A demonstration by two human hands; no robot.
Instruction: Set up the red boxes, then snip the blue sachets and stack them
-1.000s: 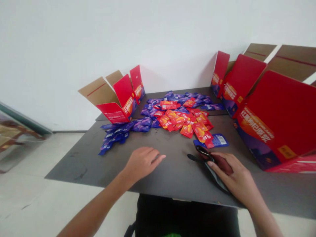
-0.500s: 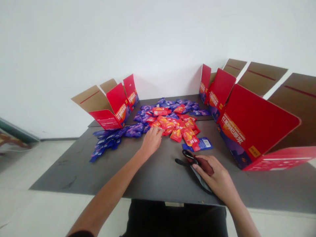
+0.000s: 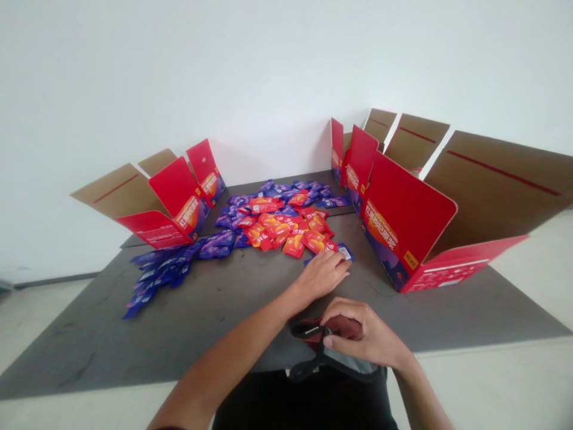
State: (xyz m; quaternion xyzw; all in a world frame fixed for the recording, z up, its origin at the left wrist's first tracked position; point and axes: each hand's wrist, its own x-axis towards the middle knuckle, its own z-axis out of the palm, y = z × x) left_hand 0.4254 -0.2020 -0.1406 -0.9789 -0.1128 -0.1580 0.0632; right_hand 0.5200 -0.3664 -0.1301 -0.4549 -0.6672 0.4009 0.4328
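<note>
Palm down, my left hand (image 3: 323,275) reaches over the near right edge of the packet pile. Its slightly bent fingers rest at a blue sachet (image 3: 344,251), covering most of it; no firm grip shows. Red-orange sachets (image 3: 293,245) lie just beyond the fingers. My right hand (image 3: 369,334) is closed around a small pouch (image 3: 344,327) with a maroon lining, grey side and black strap, near the table's front edge. The mouth of the pouch gapes to the left. My right palm hides part of it.
Blue-purple sachets (image 3: 163,272) spread left and behind the red ones on the dark grey table (image 3: 201,322). Open red cartons (image 3: 185,209) stand at the left. More open cartons (image 3: 405,218) line the right side. A white wall (image 3: 268,77) rises behind.
My left hand has moved right, from the front of the red sachets to the blue one. My right hand and the pouch have come nearer to my body. The view has turned right.
</note>
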